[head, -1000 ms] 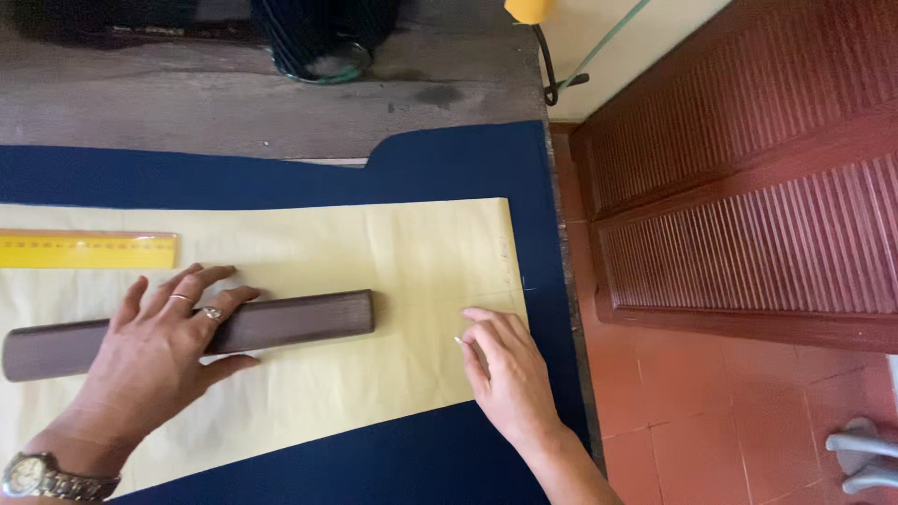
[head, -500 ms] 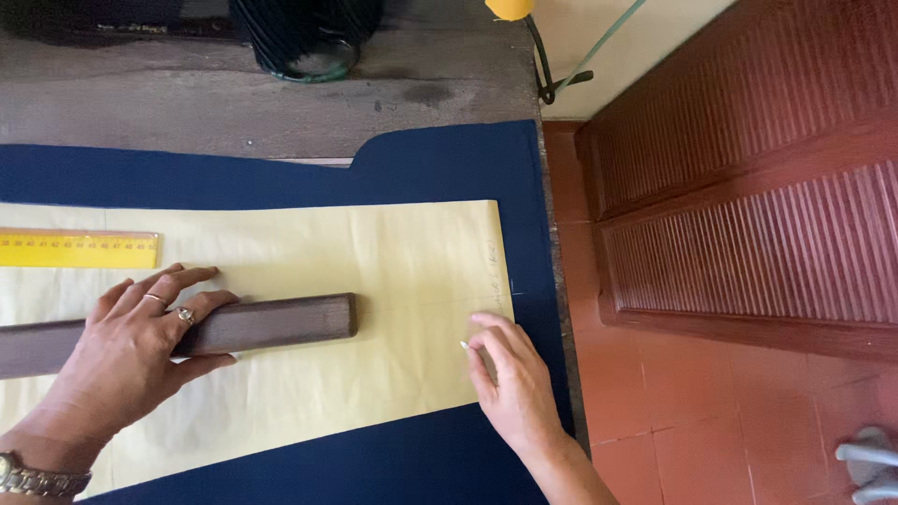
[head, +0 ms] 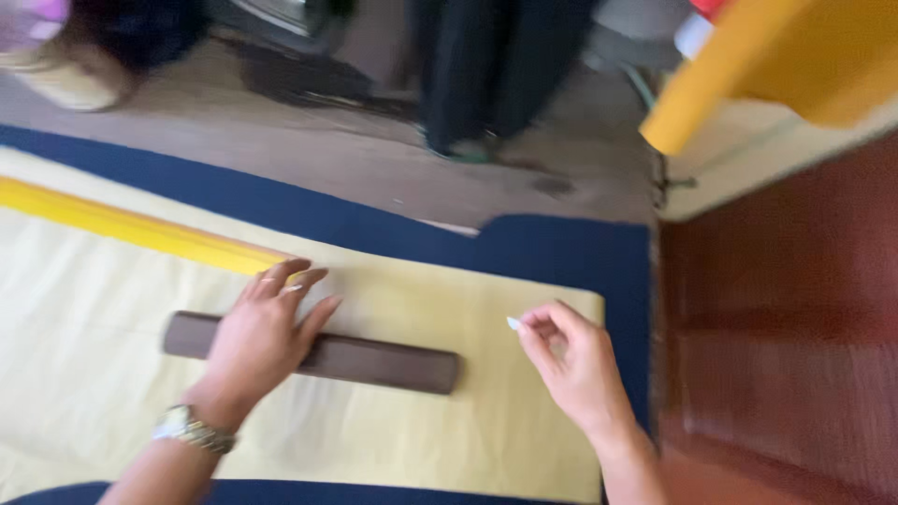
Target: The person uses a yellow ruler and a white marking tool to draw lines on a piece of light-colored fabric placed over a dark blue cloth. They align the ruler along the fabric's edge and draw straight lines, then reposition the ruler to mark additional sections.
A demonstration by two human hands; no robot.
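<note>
The bar under the left hand looks like dark brown wood, smooth with a dull sheen. The sheet beneath is matt, pale yellow paper. The cloth under it is matt navy fabric. The ruler looks like glossy yellow plastic. The wristwatch is shiny metal. The floor is rough and grey.

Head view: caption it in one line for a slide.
Left hand presses a dark brown bar onto yellow paper over blue cloth; right hand pinches small white chalk.
</note>
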